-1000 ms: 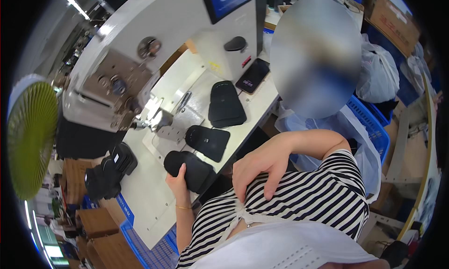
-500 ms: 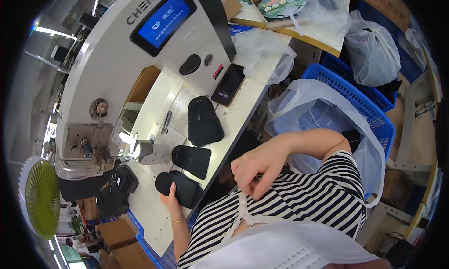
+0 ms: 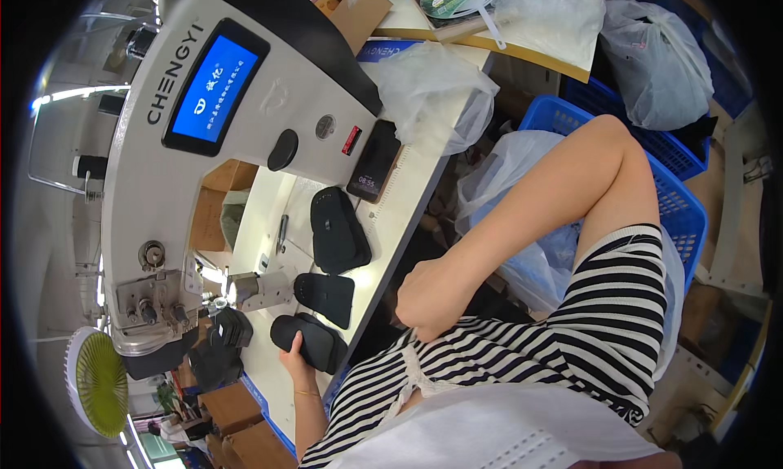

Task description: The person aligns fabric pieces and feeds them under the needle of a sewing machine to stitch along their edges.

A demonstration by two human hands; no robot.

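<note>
My left hand (image 3: 297,360) grips a small stack of black padded fabric pieces (image 3: 326,348) at the table's near edge, its thumb on top and fingers beneath. My right hand (image 3: 435,299) is curled closed in front of my striped shirt, the back of the hand showing; anything inside is hidden. On the white worktable (image 3: 310,400), a single black fabric piece (image 3: 326,298) lies just beyond the held stack. Past it sits a thicker pile of rounded black pieces (image 3: 337,232). The metal arm (image 3: 265,289) of a sewing machine (image 3: 167,200) points toward the single piece.
A phone (image 3: 375,163) and a clear plastic bag (image 3: 440,90) lie along the table's far end. To the right stands a blue basket (image 3: 681,216) lined with plastic. More black pieces (image 3: 228,330) are beyond the machine head, near a green fan (image 3: 102,383).
My right elbow has swung up and away, and my right fingers have turned out of sight. The left hand keeps hold of the fabric pieces. The whole view has shifted slightly.
</note>
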